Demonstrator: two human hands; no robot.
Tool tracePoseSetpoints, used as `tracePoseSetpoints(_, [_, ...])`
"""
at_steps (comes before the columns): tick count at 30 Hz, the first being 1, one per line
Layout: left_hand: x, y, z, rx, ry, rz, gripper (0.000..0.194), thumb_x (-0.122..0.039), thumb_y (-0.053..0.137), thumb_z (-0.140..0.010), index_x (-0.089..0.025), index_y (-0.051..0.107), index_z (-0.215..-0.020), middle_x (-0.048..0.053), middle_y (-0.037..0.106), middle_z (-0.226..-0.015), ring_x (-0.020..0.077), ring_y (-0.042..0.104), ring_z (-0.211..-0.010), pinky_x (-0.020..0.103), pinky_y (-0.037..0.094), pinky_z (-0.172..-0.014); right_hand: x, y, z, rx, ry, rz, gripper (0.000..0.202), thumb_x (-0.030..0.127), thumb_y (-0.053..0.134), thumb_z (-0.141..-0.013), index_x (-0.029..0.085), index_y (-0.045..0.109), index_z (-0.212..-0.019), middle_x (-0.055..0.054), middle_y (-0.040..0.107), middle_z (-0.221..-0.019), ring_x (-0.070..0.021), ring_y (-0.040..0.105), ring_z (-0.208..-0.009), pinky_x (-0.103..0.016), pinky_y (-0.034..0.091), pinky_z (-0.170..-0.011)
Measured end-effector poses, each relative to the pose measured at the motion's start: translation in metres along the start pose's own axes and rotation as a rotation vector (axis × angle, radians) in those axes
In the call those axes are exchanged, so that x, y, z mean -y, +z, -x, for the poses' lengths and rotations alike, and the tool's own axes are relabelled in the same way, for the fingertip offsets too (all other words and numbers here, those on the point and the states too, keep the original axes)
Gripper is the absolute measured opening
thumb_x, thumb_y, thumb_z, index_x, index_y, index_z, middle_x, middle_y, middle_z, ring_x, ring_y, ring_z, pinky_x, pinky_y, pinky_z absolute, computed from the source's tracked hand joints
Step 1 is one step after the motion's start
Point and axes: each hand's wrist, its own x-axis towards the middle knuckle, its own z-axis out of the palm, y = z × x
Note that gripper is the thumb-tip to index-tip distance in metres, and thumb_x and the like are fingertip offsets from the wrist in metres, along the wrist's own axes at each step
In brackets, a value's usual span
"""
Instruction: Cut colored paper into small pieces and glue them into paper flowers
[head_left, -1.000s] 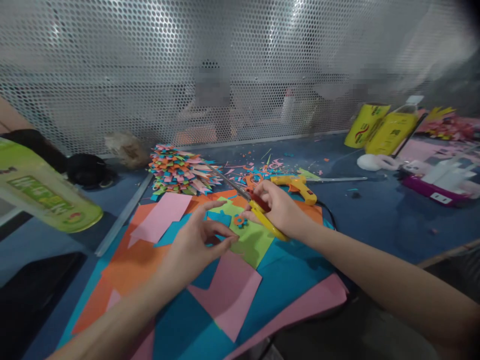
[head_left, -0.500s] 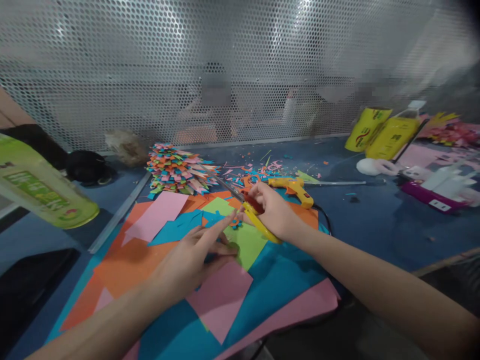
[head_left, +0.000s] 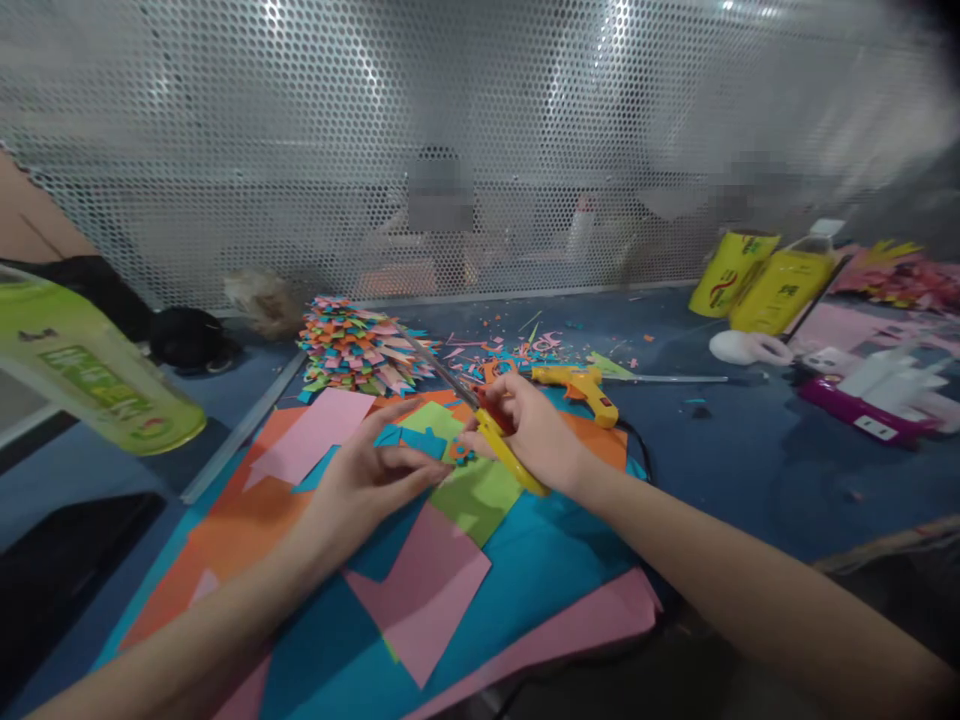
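Observation:
My right hand (head_left: 525, 430) is closed around scissors (head_left: 501, 445) with yellow and dark red handles, their blades pointing away to the upper left. Just below its thumb is a small orange and blue paper cutout (head_left: 461, 452); whether the thumb touches it I cannot tell. My left hand (head_left: 375, 470) hovers over the sheets, thumb and fingers apart, and nothing shows in it. Beneath both hands are a green sheet (head_left: 480, 500), a notched pink sheet (head_left: 427, 590) and a blue sheet (head_left: 555, 550). Behind the blades sits a layered cone of colored paper strips (head_left: 360, 350).
A yellow glue gun (head_left: 581, 388) lies right of the scissors, its cord curving down. Paper scraps (head_left: 525, 352) litter the back. A green bottle (head_left: 97, 365) leans in at left. Yellow bottle (head_left: 784, 285) and purple power strip (head_left: 870, 412) stand right. A perforated metal panel (head_left: 300, 200) closes the back.
My left hand has drawn back to the left and its fingers have spread, away from the cutout. My right hand with the scissors has shifted slightly left. The notched pink sheet shows more.

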Motion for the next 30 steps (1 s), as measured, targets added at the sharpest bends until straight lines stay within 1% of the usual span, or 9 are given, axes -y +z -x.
tracePoseSetpoints(4, [-0.002, 0.003, -0.005, -0.029, -0.194, 0.326, 0.073, -0.026, 0.073, -0.067, -0.015, 0.037, -0.13, -0.001, 0.068, -0.061, 0.0089, 0.059, -0.056, 0.017, 0.044, -0.056, -0.005, 0.006, 0.005, 0.115, 0.013, -0.133, 0.053, 0.027, 0.08, -0.051, 0.023, 0.034, -0.077, 0.007, 0.056, -0.068, -0.0126, 0.06, -0.061, -0.031, 0.05, -0.064])
tracePoseSetpoints(8, [-0.004, 0.008, -0.003, -0.048, -0.297, 0.508, 0.07, -0.021, 0.078, -0.06, -0.012, 0.044, -0.121, 0.003, 0.07, -0.064, 0.0118, 0.064, -0.06, 0.017, 0.047, -0.053, -0.009, 0.011, 0.009, 0.177, -0.008, -0.215, 0.055, 0.027, 0.082, -0.048, 0.023, 0.035, -0.077, 0.006, 0.058, -0.077, -0.0141, 0.063, -0.069, -0.032, 0.052, -0.067])
tracePoseSetpoints(12, [-0.006, 0.01, -0.002, -0.044, -0.314, 0.533, 0.071, -0.016, 0.076, -0.063, -0.011, 0.041, -0.125, 0.006, 0.072, -0.071, 0.0141, 0.067, -0.064, 0.018, 0.049, -0.054, -0.007, 0.011, 0.009, 0.13, 0.022, -0.145, 0.055, 0.028, 0.081, -0.049, 0.024, 0.034, -0.076, 0.007, 0.057, -0.073, -0.0144, 0.063, -0.069, -0.031, 0.052, -0.065])
tracePoseSetpoints(15, [-0.006, 0.008, -0.001, -0.02, -0.277, 0.522, 0.075, -0.02, 0.073, -0.068, -0.011, 0.035, -0.131, 0.008, 0.073, -0.077, 0.0155, 0.068, -0.071, 0.019, 0.049, -0.058, -0.003, 0.011, 0.009, 0.088, 0.058, -0.063, 0.056, 0.029, 0.081, -0.048, 0.024, 0.033, -0.076, 0.008, 0.056, -0.067, -0.0139, 0.063, -0.064, -0.031, 0.052, -0.064])
tracePoseSetpoints(18, [-0.006, 0.007, 0.002, 0.011, -0.236, 0.461, 0.081, -0.019, 0.075, -0.066, -0.012, 0.031, -0.134, 0.007, 0.074, -0.076, 0.0145, 0.068, -0.068, 0.019, 0.049, -0.061, 0.001, 0.013, 0.011, 0.081, 0.071, -0.071, 0.055, 0.029, 0.081, -0.048, 0.024, 0.033, -0.076, 0.009, 0.056, -0.065, -0.0134, 0.062, -0.062, -0.031, 0.052, -0.064])
tracePoseSetpoints(22, [-0.009, 0.006, 0.005, 0.017, -0.265, 0.465, 0.076, -0.017, 0.073, -0.067, -0.013, 0.034, -0.133, 0.006, 0.074, -0.072, 0.0119, 0.066, -0.06, 0.019, 0.048, -0.06, 0.0, 0.012, 0.015, 0.105, 0.031, -0.083, 0.048, 0.029, 0.078, -0.055, 0.024, 0.035, -0.076, 0.007, 0.058, -0.067, -0.0127, 0.062, -0.063, -0.03, 0.052, -0.064])
tracePoseSetpoints(24, [-0.01, 0.005, 0.006, 0.027, -0.281, 0.486, 0.073, -0.016, 0.072, -0.068, -0.013, 0.036, -0.132, 0.006, 0.074, -0.071, 0.0115, 0.066, -0.06, 0.017, 0.047, -0.058, -0.003, 0.011, 0.015, 0.101, 0.019, -0.062, 0.045, 0.031, 0.076, -0.058, 0.023, 0.036, -0.077, 0.006, 0.06, -0.068, -0.0118, 0.061, -0.059, -0.029, 0.052, -0.061])
tracePoseSetpoints(27, [-0.008, 0.004, 0.007, 0.032, -0.293, 0.487, 0.072, -0.015, 0.073, -0.067, -0.013, 0.038, -0.13, 0.004, 0.073, -0.068, 0.0124, 0.067, -0.063, 0.016, 0.046, -0.057, -0.005, 0.011, 0.016, 0.093, 0.023, -0.047, 0.044, 0.029, 0.076, -0.058, 0.024, 0.036, -0.077, 0.007, 0.059, -0.067, -0.0108, 0.06, -0.055, -0.027, 0.051, -0.056])
tracePoseSetpoints(30, [-0.005, 0.003, 0.008, 0.054, -0.286, 0.438, 0.07, -0.018, 0.073, -0.067, -0.015, 0.04, -0.129, 0.005, 0.074, -0.072, 0.0149, 0.068, -0.068, 0.017, 0.047, -0.056, -0.004, 0.012, 0.019, 0.1, 0.012, -0.069, 0.045, 0.026, 0.077, -0.058, 0.024, 0.036, -0.076, 0.007, 0.057, -0.066, -0.0112, 0.06, -0.056, -0.028, 0.052, -0.057])
